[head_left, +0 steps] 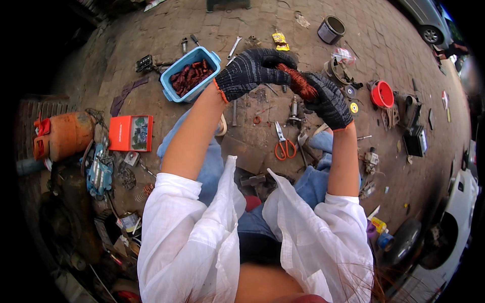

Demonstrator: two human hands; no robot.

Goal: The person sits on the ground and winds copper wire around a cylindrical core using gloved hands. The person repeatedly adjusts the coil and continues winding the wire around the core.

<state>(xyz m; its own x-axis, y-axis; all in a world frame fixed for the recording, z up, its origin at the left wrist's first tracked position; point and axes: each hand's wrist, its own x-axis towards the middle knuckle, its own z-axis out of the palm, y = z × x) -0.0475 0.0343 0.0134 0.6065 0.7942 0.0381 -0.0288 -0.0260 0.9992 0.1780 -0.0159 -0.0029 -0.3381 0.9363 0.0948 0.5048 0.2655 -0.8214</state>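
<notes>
A bundle of reddish copper wire (302, 86) is stretched between my two hands, above the brick ground in front of me. My left hand (252, 71), in a dark grey knit glove with an orange cuff, closes on its left end. The same kind of glove covers my right hand (329, 102), whose fingers wrap the bundle's other end. Left of my left hand stands a light blue tub (216, 59) holding several dark red copper wire bundles (190, 78). Below my hands lie orange-handled scissors (286, 148) and a metal spindle-like part (293, 112).
An open-end wrench (234, 46) lies beyond the tub. To the left are a red box (117, 134) and an orange gas cylinder (70, 135). A dark bucket (331, 30), a red bowl (382, 94) and loose metal parts lie to the right. A car (432, 22) stands farther off.
</notes>
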